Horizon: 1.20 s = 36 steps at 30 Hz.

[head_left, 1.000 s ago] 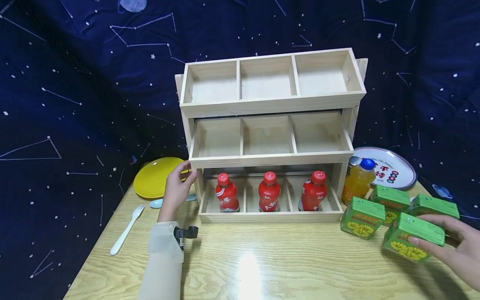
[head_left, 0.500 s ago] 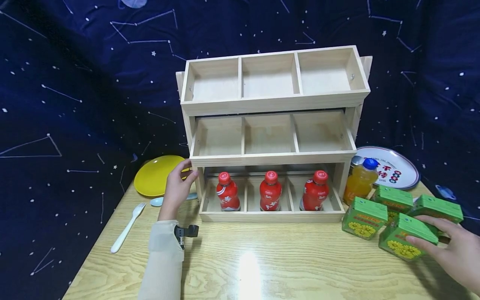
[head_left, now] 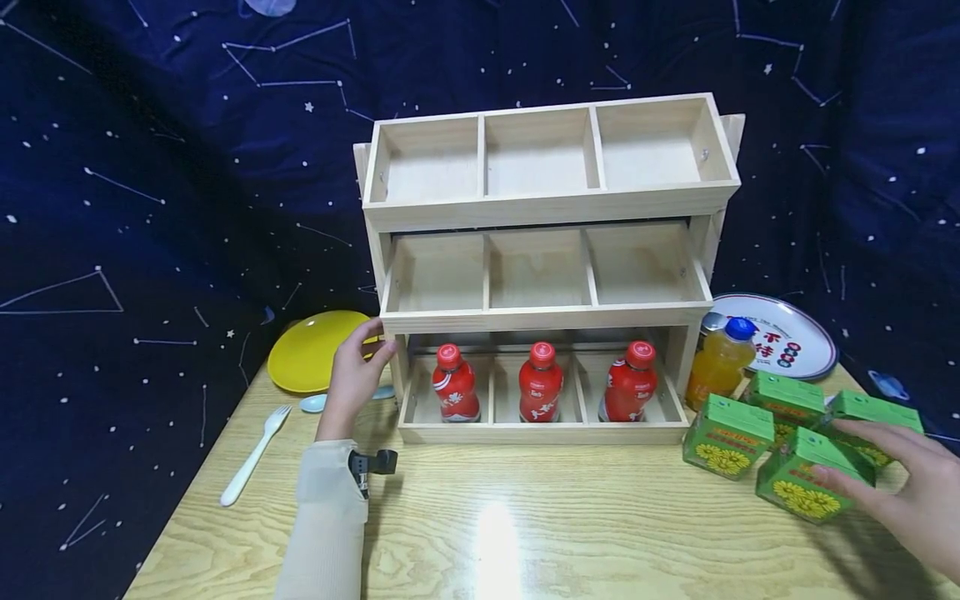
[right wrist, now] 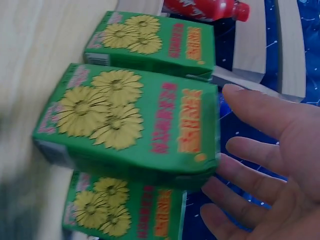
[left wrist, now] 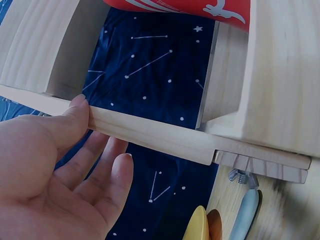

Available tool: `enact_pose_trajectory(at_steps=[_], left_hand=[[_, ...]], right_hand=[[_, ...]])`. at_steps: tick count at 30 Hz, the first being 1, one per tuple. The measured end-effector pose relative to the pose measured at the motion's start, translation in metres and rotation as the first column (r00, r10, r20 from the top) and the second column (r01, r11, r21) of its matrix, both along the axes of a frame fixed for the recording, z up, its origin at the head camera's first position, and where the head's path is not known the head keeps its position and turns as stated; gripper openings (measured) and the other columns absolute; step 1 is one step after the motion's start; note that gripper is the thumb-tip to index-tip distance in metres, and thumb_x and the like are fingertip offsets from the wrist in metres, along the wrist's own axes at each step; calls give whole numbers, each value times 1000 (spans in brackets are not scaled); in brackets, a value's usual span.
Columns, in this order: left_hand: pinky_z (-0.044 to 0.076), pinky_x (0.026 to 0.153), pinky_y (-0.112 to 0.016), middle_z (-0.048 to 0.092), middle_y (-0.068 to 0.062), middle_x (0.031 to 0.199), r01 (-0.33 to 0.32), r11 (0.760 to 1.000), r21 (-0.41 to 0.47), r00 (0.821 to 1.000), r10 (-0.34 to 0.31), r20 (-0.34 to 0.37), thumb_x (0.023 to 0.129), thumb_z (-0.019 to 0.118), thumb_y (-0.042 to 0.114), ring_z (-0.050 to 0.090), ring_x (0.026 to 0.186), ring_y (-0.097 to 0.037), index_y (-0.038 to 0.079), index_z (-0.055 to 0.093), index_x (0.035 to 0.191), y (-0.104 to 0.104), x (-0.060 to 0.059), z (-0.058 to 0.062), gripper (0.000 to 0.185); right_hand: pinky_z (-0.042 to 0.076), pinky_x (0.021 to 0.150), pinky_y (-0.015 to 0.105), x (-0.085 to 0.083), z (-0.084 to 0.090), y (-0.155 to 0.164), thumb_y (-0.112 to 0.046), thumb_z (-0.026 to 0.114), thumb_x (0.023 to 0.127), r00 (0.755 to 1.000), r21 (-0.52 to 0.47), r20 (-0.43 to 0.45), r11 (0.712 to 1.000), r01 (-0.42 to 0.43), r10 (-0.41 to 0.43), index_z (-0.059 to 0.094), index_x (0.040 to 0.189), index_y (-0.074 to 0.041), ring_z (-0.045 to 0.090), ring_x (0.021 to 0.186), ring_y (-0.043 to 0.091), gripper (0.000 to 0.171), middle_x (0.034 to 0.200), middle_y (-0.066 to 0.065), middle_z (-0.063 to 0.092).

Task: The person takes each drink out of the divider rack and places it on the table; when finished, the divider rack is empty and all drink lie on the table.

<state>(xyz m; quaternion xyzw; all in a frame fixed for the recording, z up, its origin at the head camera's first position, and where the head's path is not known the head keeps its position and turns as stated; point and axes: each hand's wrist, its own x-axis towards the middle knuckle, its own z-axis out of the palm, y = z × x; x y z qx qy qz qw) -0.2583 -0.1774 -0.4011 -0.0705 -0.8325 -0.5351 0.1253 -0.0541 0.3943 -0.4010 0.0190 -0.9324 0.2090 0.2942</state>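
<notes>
My left hand point(head_left: 356, 385) grips the left upright of the pale wooden three-tier rack point(head_left: 551, 206); in the left wrist view the thumb lies on one face of the wooden strip point(left wrist: 155, 131) and the fingers curl beneath. On the right, my right hand point(head_left: 911, 483) is spread beside the front green drink carton point(head_left: 810, 483), which stands on the table. In the right wrist view the thumb tip is right at the edge of this carton point(right wrist: 115, 115), with loose fingers alongside. More green cartons point(head_left: 727, 437) stand close around it. Three red bottles point(head_left: 542, 385) occupy the bottom tier's compartments.
An orange juice bottle point(head_left: 722, 360) with a blue cap and a white plate point(head_left: 806, 333) stand behind the cartons. At left are a yellow plate point(head_left: 307, 354), a pale blue spoon point(head_left: 312, 404) and a white fork point(head_left: 255, 457). A starry dark-blue cloth point(head_left: 187, 208) hangs behind.
The right hand has set the front carton down slightly left, against its neighbours, and its fingers have loosened from it. The left hand has stayed on the rack.
</notes>
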Motion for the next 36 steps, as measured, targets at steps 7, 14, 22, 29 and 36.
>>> enact_pose_trajectory(at_steps=[7, 14, 22, 29, 36], left_hand=[[50, 99, -46, 56, -13, 135, 4, 1000, -4, 1000, -4, 17, 97, 64, 14, 58, 117, -34, 11, 52, 142, 2, 0, 1, 47], [50, 99, -46, 57, -13, 134, 0, 1000, 9, 1000, 0, 22, 96, 65, 14, 58, 116, -33, 11, 53, 141, 4, 3, 2, 46], [48, 101, -47, 57, -12, 134, -18, 1000, -23, 1000, 19, 25, 97, 64, 16, 57, 118, -34, 13, 52, 142, 2, 2, 2, 46], [47, 102, -48, 57, -14, 133, -9, 1000, -9, 1000, 9, 12, 97, 64, 14, 57, 117, -35, 10, 52, 142, -1, 2, 2, 46], [49, 100, -48, 56, -13, 136, -4, 999, -54, 1000, 5, 22, 98, 63, 16, 57, 118, -35, 12, 51, 142, 1, 4, 5, 46]], right_hand=[[26, 91, 0, -3, 23, -14, -9, 90, 67, 994, -33, -75, 996, -77, 74, 67, 112, 8, 43, 114, -16, 53, 109, 24, 64], [53, 68, 34, -18, 58, -42, -27, 80, 84, 987, -32, 160, 999, -7, 12, 63, 123, 1, 62, 92, 30, 51, 117, 26, 62], [31, 75, -6, -50, 78, -63, -23, 75, 90, 983, -88, 99, 985, -148, 156, 58, 133, -2, 48, 95, -10, 50, 117, 22, 64], [35, 72, -5, -82, 100, -67, -33, 61, 99, 965, -203, 183, 968, -148, 186, 50, 142, -8, 57, 97, 6, 51, 128, 21, 59], [52, 88, 28, -117, 114, -62, -46, 52, 100, 949, -288, 251, 950, -117, 193, 40, 150, -10, 49, 121, 40, 62, 138, 19, 52]])
